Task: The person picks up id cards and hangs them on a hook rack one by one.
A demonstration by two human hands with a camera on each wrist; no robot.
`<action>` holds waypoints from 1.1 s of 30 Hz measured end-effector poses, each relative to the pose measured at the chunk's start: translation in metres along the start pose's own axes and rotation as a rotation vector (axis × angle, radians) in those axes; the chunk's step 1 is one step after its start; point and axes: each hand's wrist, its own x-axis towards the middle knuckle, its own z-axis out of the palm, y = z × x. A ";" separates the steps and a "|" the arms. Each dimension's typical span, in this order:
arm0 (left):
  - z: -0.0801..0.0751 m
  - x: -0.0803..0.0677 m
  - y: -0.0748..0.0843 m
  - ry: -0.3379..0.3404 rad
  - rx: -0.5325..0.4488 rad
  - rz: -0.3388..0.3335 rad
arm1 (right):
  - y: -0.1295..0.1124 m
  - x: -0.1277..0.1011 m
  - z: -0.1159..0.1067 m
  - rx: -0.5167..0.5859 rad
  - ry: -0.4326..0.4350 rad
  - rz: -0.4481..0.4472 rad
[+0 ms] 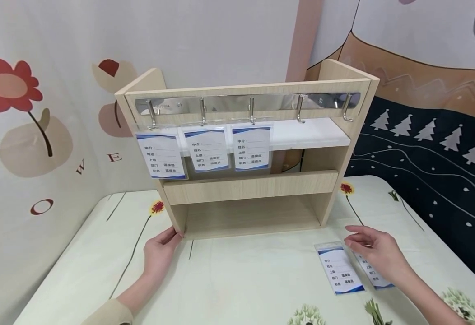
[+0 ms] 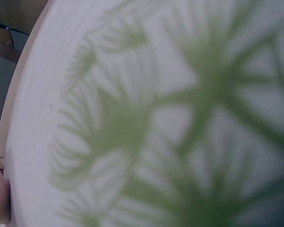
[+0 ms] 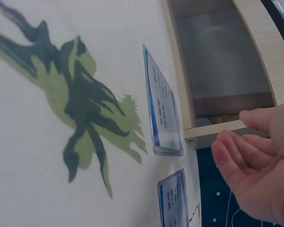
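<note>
A light wooden shelf (image 1: 249, 187) stands on the cloth, with a metal hook rail (image 1: 229, 104) along its upper front. Three clear badge holders with white-and-blue cards hang from the left hooks: a left one (image 1: 162, 155), a middle one (image 1: 207, 151) and a right one (image 1: 251, 146). My left hand (image 1: 160, 253) grips the shelf's lower left corner, its thumb at the front edge. Over the right side of the cloth, my right hand (image 1: 377, 253) has loosely bent fingers and holds nothing. Below it lie two more badge holders, one in full sight (image 1: 340, 269), the other (image 1: 373, 272) partly covered by the hand.
Two hooks on the right, one (image 1: 300, 108) and the outermost (image 1: 347, 108), carry nothing. A white board (image 1: 308, 133) forms the shelf's upper level. Printed curtains (image 1: 221, 45) hang behind and beside the flower-patterned cloth (image 1: 237, 280).
</note>
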 end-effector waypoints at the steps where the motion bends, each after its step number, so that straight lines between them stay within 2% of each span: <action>1: 0.000 0.000 0.000 0.001 -0.003 -0.001 | 0.001 0.001 0.000 -0.011 -0.013 0.012; 11: 0.002 0.003 -0.002 0.007 -0.021 -0.003 | 0.005 0.007 0.003 -0.034 -0.101 0.101; 19: 0.004 0.002 -0.001 0.001 -0.025 -0.005 | 0.006 0.012 0.010 -0.077 -0.078 0.081; 27: 0.003 0.001 -0.001 0.009 -0.029 -0.006 | 0.004 0.017 0.014 -0.089 -0.086 0.105; 33: 0.002 0.002 -0.001 0.003 -0.034 -0.008 | 0.005 0.019 0.019 -0.160 -0.096 0.087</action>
